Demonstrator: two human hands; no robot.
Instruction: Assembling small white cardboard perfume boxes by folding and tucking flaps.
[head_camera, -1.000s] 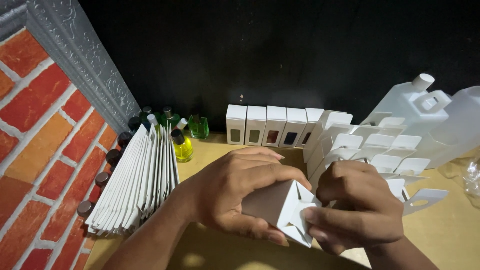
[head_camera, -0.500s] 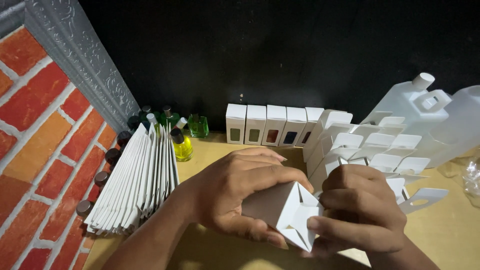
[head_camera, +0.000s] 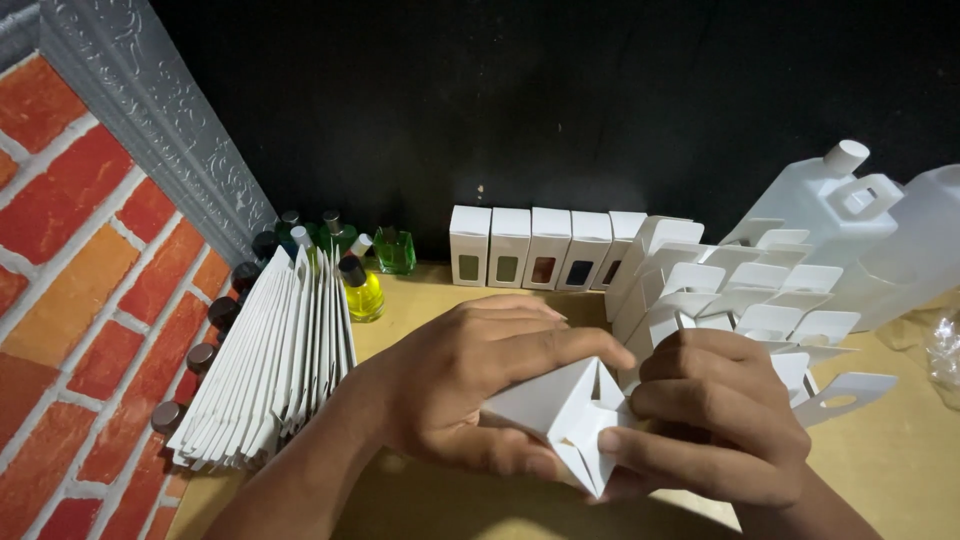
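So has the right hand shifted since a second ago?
Barely. The right hand stays on the small white box, its fingers curled slightly further over the flaps, still just below the open white boxes.

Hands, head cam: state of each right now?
Left hand: closed around the small white carton, gripping its body.
Right hand: closed on the same carton, fingers pressing its end flaps.

On the desk (head_camera: 900, 470), my left grip (head_camera: 470, 395) and right grip (head_camera: 715, 425) meet on a folded carton (head_camera: 555, 405) at the near edge. Left of them leans a stack of flat cartons (head_camera: 270, 365), with small bottles (head_camera: 355, 270) behind it. A row of closed boxes (head_camera: 540, 245) stands along the back; open boxes (head_camera: 730, 290) crowd right of that, plastic jugs (head_camera: 850, 225) behind them.
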